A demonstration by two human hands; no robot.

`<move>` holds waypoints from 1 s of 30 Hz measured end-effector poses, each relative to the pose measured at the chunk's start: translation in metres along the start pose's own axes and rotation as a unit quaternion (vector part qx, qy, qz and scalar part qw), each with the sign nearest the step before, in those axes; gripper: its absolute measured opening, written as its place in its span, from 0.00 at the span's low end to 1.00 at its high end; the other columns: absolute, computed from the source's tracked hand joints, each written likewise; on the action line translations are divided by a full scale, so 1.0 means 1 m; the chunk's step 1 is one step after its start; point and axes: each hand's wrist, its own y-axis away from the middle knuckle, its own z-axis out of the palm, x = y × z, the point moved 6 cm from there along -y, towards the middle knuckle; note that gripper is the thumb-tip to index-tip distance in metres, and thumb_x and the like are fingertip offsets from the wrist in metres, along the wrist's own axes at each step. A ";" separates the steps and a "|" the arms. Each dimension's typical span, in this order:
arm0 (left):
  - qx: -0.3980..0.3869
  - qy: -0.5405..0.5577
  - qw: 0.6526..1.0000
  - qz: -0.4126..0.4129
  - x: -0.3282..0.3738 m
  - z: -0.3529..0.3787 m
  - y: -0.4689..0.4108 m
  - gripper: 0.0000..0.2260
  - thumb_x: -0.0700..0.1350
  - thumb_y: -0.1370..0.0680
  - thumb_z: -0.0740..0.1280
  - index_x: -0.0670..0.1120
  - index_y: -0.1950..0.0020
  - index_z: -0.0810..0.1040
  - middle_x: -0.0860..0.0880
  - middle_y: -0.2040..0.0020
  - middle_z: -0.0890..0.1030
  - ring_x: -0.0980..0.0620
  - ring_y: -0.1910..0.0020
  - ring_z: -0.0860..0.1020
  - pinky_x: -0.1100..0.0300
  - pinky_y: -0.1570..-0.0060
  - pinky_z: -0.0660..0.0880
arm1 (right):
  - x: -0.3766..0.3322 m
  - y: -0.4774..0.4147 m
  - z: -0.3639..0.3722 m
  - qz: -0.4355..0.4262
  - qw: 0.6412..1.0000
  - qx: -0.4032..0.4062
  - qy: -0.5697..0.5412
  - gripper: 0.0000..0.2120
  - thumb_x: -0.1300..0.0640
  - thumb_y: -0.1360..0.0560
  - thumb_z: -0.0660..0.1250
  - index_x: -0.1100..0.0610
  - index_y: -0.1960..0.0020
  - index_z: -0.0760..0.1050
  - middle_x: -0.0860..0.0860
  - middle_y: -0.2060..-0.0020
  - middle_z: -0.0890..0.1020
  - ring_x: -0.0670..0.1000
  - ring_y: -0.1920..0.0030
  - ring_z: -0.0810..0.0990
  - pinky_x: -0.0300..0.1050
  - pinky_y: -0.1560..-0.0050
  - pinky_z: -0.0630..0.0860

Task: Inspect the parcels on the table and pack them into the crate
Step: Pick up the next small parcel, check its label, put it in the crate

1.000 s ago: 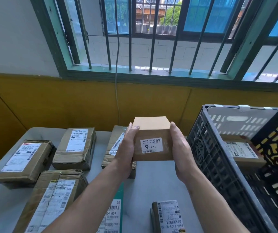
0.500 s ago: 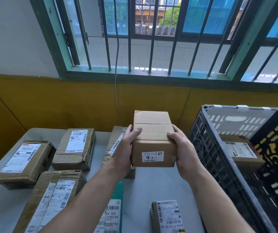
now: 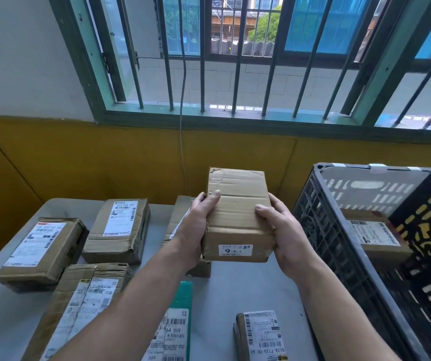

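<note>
Both hands hold one cardboard parcel (image 3: 238, 214) in the air above the counter (image 3: 240, 290): the left hand (image 3: 196, 227) clamps its left side, the right hand (image 3: 282, 235) its right side, thumbs on the top face. Below the hands a bare strip of grey counter lies open. Just to the right of the right hand rises the near wall of the dark plastic crate (image 3: 339, 256), its rim level with the parcel; a labelled box (image 3: 373, 235) already lies inside. Left of the left hand three taped brown parcels (image 3: 120, 230) crowd the counter, and another (image 3: 183, 214) sits partly hidden behind the left wrist. Nearer the body are a green flat packet (image 3: 180, 316) and a small labelled box (image 3: 261, 337). The held parcel is creased, taped cardboard with a small white sticker (image 3: 235, 250) on its near face.
</note>
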 end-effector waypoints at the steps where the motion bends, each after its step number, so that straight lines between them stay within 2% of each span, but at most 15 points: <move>1: 0.006 -0.001 1.000 0.001 0.000 -0.001 0.000 0.28 0.57 0.20 0.66 0.51 0.22 0.63 0.40 0.34 0.78 0.41 0.44 0.82 0.50 0.55 0.82 | -0.001 0.000 0.001 0.001 1.000 -0.001 0.001 0.27 0.51 0.24 0.70 0.44 0.27 0.69 0.46 0.47 0.87 0.48 0.49 0.86 0.46 0.56 0.83; 3: 0.011 0.000 1.000 0.016 -0.001 -0.002 0.000 0.27 0.53 0.20 0.67 0.50 0.23 0.65 0.40 0.35 0.79 0.43 0.45 0.82 0.50 0.55 0.82 | -0.002 0.001 0.001 0.011 1.000 -0.004 -0.004 0.29 0.45 0.26 0.71 0.43 0.27 0.69 0.47 0.43 0.85 0.50 0.44 0.85 0.53 0.49 0.83; 5: 0.010 0.000 0.999 0.031 -0.003 -0.001 0.000 0.26 0.51 0.21 0.69 0.50 0.24 0.67 0.41 0.36 0.80 0.45 0.46 0.82 0.49 0.52 0.83 | -0.003 0.001 0.000 0.017 1.000 -0.002 -0.006 0.24 0.41 0.23 0.69 0.41 0.28 0.71 0.46 0.44 0.86 0.51 0.44 0.85 0.54 0.49 0.83; 7: 0.007 0.001 0.999 0.036 -0.004 0.001 0.000 0.25 0.52 0.20 0.67 0.51 0.24 0.67 0.41 0.36 0.79 0.45 0.45 0.82 0.48 0.50 0.83 | -0.003 0.001 -0.002 0.014 1.000 0.011 -0.009 0.21 0.43 0.21 0.68 0.42 0.30 0.73 0.46 0.46 0.87 0.51 0.45 0.86 0.53 0.50 0.84; 9: 0.010 -0.010 0.999 0.029 -0.004 0.002 0.000 0.26 0.57 0.20 0.65 0.51 0.25 0.67 0.41 0.36 0.79 0.43 0.42 0.82 0.47 0.49 0.83 | -0.002 0.003 -0.002 0.006 1.000 0.021 -0.012 0.20 0.47 0.21 0.69 0.42 0.30 0.73 0.46 0.46 0.87 0.51 0.45 0.86 0.54 0.48 0.84; 11: 0.017 -0.028 0.999 0.023 -0.002 0.002 0.001 0.26 0.61 0.21 0.64 0.52 0.26 0.68 0.43 0.37 0.80 0.44 0.43 0.82 0.51 0.55 0.83 | -0.002 0.005 0.000 -0.003 1.000 0.021 -0.012 0.23 0.47 0.24 0.72 0.42 0.30 0.74 0.45 0.45 0.86 0.51 0.44 0.85 0.55 0.44 0.83; 14: 0.037 -0.021 0.999 0.024 -0.001 -0.001 0.002 0.22 0.58 0.19 0.64 0.51 0.28 0.69 0.44 0.40 0.81 0.48 0.49 0.82 0.57 0.64 0.82 | -0.002 0.007 0.003 -0.006 1.000 0.024 -0.012 0.23 0.47 0.24 0.72 0.43 0.30 0.73 0.46 0.43 0.86 0.52 0.41 0.84 0.58 0.39 0.80; 17: 0.048 -0.020 0.998 0.024 -0.004 -0.002 0.002 0.22 0.56 0.19 0.64 0.51 0.28 0.69 0.43 0.39 0.81 0.48 0.48 0.82 0.54 0.59 0.83 | -0.003 0.006 0.002 0.010 0.999 0.037 -0.025 0.21 0.44 0.22 0.69 0.45 0.30 0.74 0.48 0.42 0.85 0.53 0.41 0.84 0.60 0.38 0.80; 21: 0.049 -0.043 0.998 0.005 -0.006 -0.001 0.000 0.30 0.66 0.22 0.64 0.52 0.25 0.67 0.43 0.38 0.81 0.43 0.42 0.82 0.44 0.48 0.83 | -0.005 0.008 0.005 -0.003 0.999 0.035 -0.031 0.21 0.47 0.23 0.72 0.47 0.31 0.75 0.50 0.44 0.86 0.54 0.42 0.85 0.59 0.40 0.81; 23: 0.052 -0.044 0.998 -0.014 -0.006 -0.001 -0.003 0.34 0.71 0.26 0.64 0.53 0.26 0.70 0.42 0.38 0.82 0.42 0.41 0.83 0.39 0.45 0.82 | -0.005 0.010 0.006 -0.011 0.999 0.027 -0.028 0.25 0.46 0.28 0.74 0.45 0.32 0.74 0.51 0.43 0.86 0.54 0.42 0.85 0.57 0.43 0.83; 26: 0.064 -0.046 0.997 -0.005 -0.006 -0.005 -0.005 0.32 0.71 0.27 0.67 0.52 0.31 0.75 0.43 0.41 0.84 0.43 0.42 0.84 0.38 0.43 0.81 | -0.005 0.011 0.007 -0.009 0.999 0.021 -0.025 0.26 0.45 0.28 0.74 0.45 0.31 0.74 0.51 0.41 0.85 0.54 0.43 0.85 0.55 0.47 0.84; 28: 0.068 -0.056 0.996 0.001 -0.008 -0.005 -0.004 0.32 0.71 0.28 0.66 0.53 0.31 0.75 0.44 0.40 0.84 0.44 0.42 0.83 0.39 0.43 0.81 | -0.005 0.010 0.007 -0.011 0.999 0.019 -0.030 0.22 0.44 0.24 0.72 0.44 0.32 0.75 0.51 0.42 0.85 0.53 0.44 0.86 0.54 0.51 0.85; 30: 0.064 -0.061 0.996 -0.002 -0.008 -0.003 -0.003 0.32 0.72 0.27 0.65 0.53 0.30 0.75 0.43 0.40 0.83 0.43 0.42 0.83 0.39 0.44 0.82 | -0.005 0.011 0.006 -0.023 0.999 0.025 -0.023 0.24 0.42 0.26 0.73 0.43 0.32 0.75 0.50 0.42 0.85 0.51 0.45 0.86 0.50 0.53 0.84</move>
